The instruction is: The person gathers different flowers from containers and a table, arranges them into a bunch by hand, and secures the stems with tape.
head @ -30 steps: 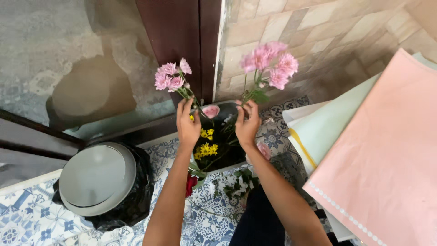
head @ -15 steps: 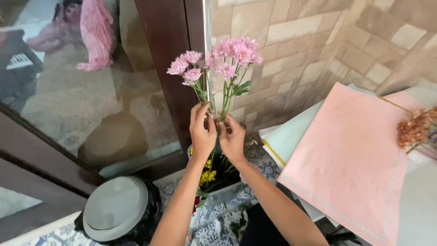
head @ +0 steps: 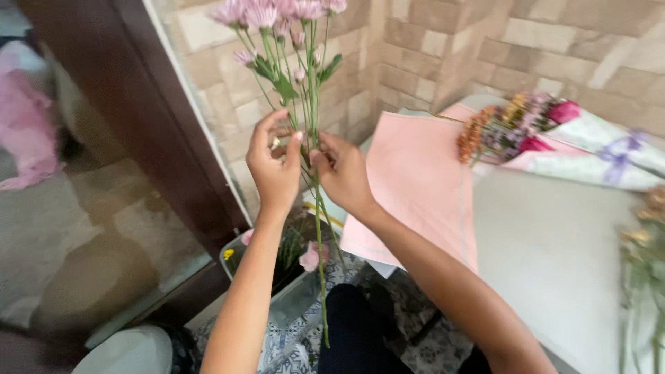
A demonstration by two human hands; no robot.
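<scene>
Upright | pink flowers (head: 277,14), long green stems | left hand (head: 273,170), right hand (head: 343,173) gripping stems

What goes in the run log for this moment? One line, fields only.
left hand: grips pink flower stems | right hand: pinches same stems | bucket: below | pink paper: on table

Pink blooms (head: 277,10) cut off by top edge.

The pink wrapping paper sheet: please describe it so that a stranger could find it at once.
Start at the grey table by the brick wall. The pink wrapping paper sheet lies flat over the table's near edge, just beside the right hand. Unlike the wrapped bouquets behind it, it is plain, open and holds no flowers.
</scene>
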